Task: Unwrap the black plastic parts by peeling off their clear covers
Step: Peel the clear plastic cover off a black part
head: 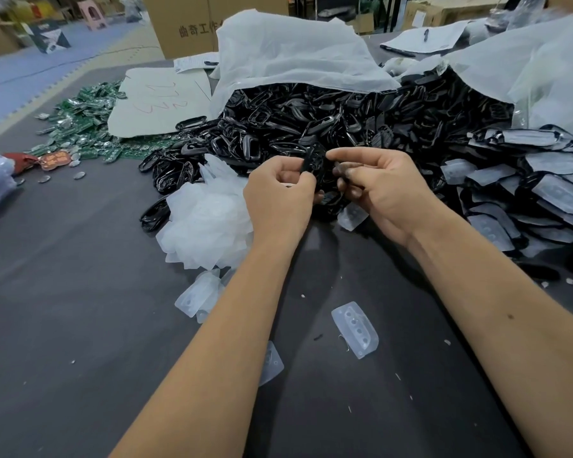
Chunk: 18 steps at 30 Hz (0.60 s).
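The black part [313, 161] stands up between both hands (long way up), pinched by the left hand [280, 196] and the right hand [377, 186].

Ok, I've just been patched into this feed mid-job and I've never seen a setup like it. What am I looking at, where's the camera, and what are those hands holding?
There is no machine here, only a person's two bare hands. The single picture comes from a wide-angle camera worn on the head, looking forward and down along the forearms.

The left hand and the right hand together pinch one small black plastic part between their fingertips; whether a clear cover is on it I cannot tell.

On the dark table: a big heap of black parts spilling from a white bag, still-wrapped parts stacked at right, a mound of peeled clear covers left of the hands, a loose clear cover nearer the camera, and green circuit boards at far left.
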Motion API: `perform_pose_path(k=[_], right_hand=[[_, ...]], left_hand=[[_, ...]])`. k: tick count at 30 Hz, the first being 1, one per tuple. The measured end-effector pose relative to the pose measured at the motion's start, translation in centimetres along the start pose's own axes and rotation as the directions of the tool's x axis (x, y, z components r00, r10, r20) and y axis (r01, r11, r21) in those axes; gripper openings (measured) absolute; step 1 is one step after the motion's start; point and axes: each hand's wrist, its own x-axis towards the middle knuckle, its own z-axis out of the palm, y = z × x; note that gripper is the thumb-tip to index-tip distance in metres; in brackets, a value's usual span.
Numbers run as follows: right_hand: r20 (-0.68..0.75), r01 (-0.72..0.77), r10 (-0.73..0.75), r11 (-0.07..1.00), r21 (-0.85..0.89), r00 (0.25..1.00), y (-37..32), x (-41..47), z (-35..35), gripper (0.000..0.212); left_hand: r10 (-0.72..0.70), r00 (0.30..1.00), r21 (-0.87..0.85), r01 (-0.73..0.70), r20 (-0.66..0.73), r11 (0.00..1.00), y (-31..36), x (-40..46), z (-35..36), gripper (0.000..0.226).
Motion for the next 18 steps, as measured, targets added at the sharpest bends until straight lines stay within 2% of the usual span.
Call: perform_pose_path(k=[5,8,13,18], right_hand=[[-0.064,0.03,-0.031,0.999,-0.017,0.997,-0.42,-0.36,-0.09,0.022],[-0.119,0.107,-0.127,0.981,-0.16,0.985,-0.39,-0.55,0.06,0.014],[-0.138,0.208,-0.295,0.874,-0.438,0.946,-0.25,-0.49,-0.01,0.012],[-0.138,0.227,-0.34,0.83,-0.509,0.93,-0.28,-0.52,-0.12,0.01]], left_hand=[[-0.009,0.994,-0.052,0.015,0.113,0.999,-0.06,-0.24,-0.24,0.023],[0.008,0.986,-0.057,0.001,0.167,0.998,-0.11,-0.41,-0.37,0.024],[0.019,0.984,-0.02,-0.015,0.175,1.0,-0.23,-0.16,-0.45,0.025],[0.02,0.981,0.001,-0.02,0.194,1.0,-0.25,-0.15,-0.52,0.026]])
